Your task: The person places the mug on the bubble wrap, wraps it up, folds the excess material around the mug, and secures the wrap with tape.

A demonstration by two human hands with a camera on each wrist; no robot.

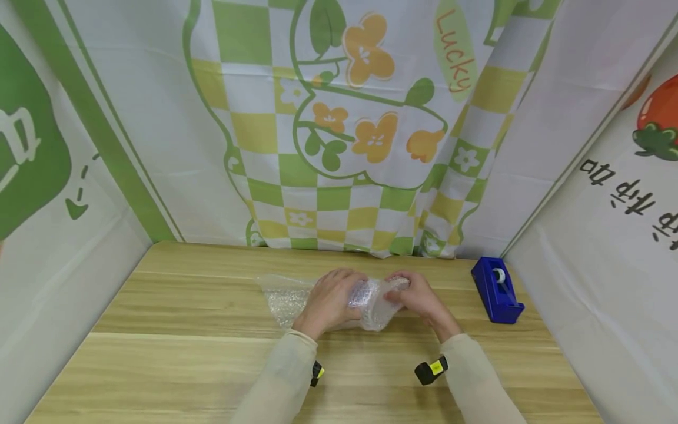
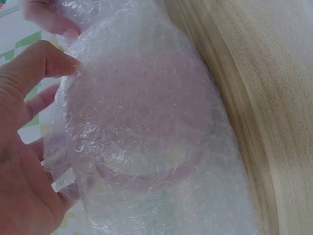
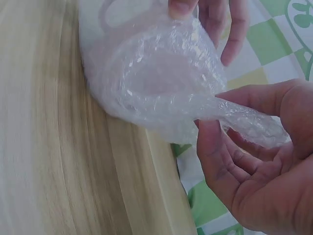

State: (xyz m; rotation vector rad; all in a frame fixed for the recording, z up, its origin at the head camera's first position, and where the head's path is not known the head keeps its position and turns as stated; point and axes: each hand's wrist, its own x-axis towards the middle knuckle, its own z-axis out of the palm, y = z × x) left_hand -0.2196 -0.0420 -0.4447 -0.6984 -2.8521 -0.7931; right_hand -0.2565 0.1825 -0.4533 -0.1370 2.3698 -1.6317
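Note:
A pinkish cup-like thing (image 2: 142,98) lies on its side inside clear bubble wrap (image 1: 283,300). Through the film in the right wrist view I make out a round end and a loop like a mug's handle (image 3: 108,14). My left hand (image 1: 329,300) grips the wrapped mug from the left, thumb and fingers spread round it. At the mug's right end, my right hand (image 1: 422,299) pinches a gathered flap (image 3: 244,120) of the wrap between thumb and fingers. The loose tail of the wrap spreads leftward on the table.
A blue tape dispenser (image 1: 495,291) with a roll of clear tape stands at the right of the wooden table (image 1: 185,365). Printed cloth (image 1: 339,206) hangs along the back edge, and white printed walls flank both sides.

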